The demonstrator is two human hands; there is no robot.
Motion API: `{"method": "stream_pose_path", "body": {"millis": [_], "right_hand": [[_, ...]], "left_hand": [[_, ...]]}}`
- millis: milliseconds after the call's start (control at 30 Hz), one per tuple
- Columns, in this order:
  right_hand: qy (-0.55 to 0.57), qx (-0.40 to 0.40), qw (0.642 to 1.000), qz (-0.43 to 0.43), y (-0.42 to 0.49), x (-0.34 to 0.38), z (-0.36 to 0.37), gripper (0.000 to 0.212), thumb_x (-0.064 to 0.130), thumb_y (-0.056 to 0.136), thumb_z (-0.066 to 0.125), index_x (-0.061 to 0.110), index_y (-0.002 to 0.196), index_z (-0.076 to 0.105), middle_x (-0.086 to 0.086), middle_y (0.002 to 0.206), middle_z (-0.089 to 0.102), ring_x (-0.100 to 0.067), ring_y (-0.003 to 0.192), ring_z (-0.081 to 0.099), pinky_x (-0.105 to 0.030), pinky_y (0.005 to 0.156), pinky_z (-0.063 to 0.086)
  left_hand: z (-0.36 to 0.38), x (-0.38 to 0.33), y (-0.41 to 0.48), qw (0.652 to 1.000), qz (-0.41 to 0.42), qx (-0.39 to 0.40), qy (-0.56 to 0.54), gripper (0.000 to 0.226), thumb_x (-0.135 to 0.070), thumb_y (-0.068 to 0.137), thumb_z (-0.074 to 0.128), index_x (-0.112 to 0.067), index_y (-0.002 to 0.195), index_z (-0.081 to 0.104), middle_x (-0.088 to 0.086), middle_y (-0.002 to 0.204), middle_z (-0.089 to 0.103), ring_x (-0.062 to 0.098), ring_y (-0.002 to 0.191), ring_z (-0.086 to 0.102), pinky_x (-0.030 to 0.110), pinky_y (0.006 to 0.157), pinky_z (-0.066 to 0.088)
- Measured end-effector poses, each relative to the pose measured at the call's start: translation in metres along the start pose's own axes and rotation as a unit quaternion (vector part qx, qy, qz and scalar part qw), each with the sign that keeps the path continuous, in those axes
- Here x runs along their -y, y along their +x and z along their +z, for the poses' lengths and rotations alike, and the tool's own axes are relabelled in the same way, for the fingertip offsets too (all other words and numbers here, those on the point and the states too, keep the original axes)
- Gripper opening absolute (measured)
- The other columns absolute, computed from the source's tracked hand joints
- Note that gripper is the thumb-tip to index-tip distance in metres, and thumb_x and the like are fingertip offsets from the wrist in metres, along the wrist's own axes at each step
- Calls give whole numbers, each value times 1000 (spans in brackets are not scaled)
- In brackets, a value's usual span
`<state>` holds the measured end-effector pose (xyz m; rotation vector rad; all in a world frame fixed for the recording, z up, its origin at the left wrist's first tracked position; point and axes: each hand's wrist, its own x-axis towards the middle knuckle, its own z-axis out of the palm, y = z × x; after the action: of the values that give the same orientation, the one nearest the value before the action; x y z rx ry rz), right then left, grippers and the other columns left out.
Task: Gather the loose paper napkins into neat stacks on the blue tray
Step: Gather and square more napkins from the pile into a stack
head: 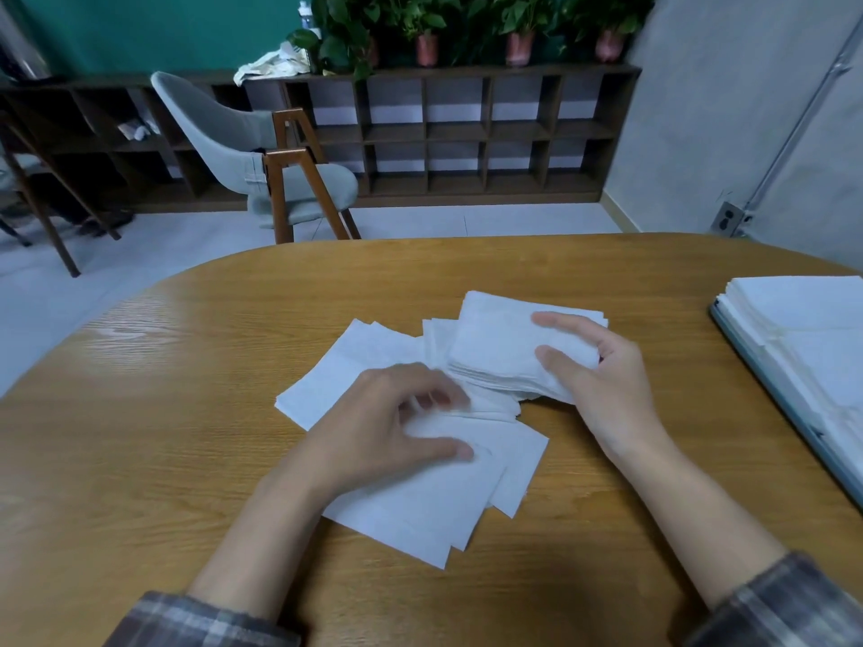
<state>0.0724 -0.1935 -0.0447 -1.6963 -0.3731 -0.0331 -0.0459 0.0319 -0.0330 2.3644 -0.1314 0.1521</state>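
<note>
On the oval wooden surface, close to the person, loose napkins lie fanned out in an untidy overlapping spread of white squares, some of them reaching toward the near edge. At the far right of that spread sits a small napkin stack, its edges roughly squared and its near side resting on top of the loose sheets. The right hand grips this stack from its right side, thumb and forefinger laid across the top sheet and the other fingers hidden behind the paper. The left hand lies on the middle of the loose napkins with its thumb pressed flat on a sheet; its fingers are curled and blurred, so whether they pinch any paper cannot be told. Both forearms come out of plaid sleeves. Well apart, at the right edge of the surface, the blue tray carries tidy napkin piles that cover most of it. Beyond the surface stand a grey chair with wooden legs, a low dark cubby shelf and potted plants in a row on top of it
</note>
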Motion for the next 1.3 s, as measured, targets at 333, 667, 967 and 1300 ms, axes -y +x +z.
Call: {"method": "stream_pose_path", "body": {"millis": [333,667,967,1300], "right_hand": [[-17,44,998,-46,-4,2,4,31,-2,95,69,21,113,79,28,114,74,15,116,60,0,93,37],[-18,62,996,-63,-5,1,6,31,-3,95,69,19,115,79,20,117,76,10,120,61,-2,96,37],[-23,62,996,-56,-6,3,6,32,-2,95,69,21,114,79,26,116,75,13,120,60,0,96,36],[-14,66,997,-46,-8,6,7,24,8,99,68,24,114,79,24,117,75,8,121,62,-6,99,41]], "left_hand": [[-1,4,-1,998,-8,62,-29,19,-27,83,91,-35,97,81,-17,91,73,4,95,61,13,74,39],[4,9,2,998,6,59,-14,10,-16,89,84,-25,93,83,-19,84,72,1,91,64,9,74,42],[7,5,1,998,21,39,32,10,-21,98,71,-30,94,71,-21,90,65,-3,79,55,14,69,37],[8,-5,0,994,68,-84,-2,7,-15,99,72,-22,96,72,-21,88,69,-6,87,64,10,75,41]]}}
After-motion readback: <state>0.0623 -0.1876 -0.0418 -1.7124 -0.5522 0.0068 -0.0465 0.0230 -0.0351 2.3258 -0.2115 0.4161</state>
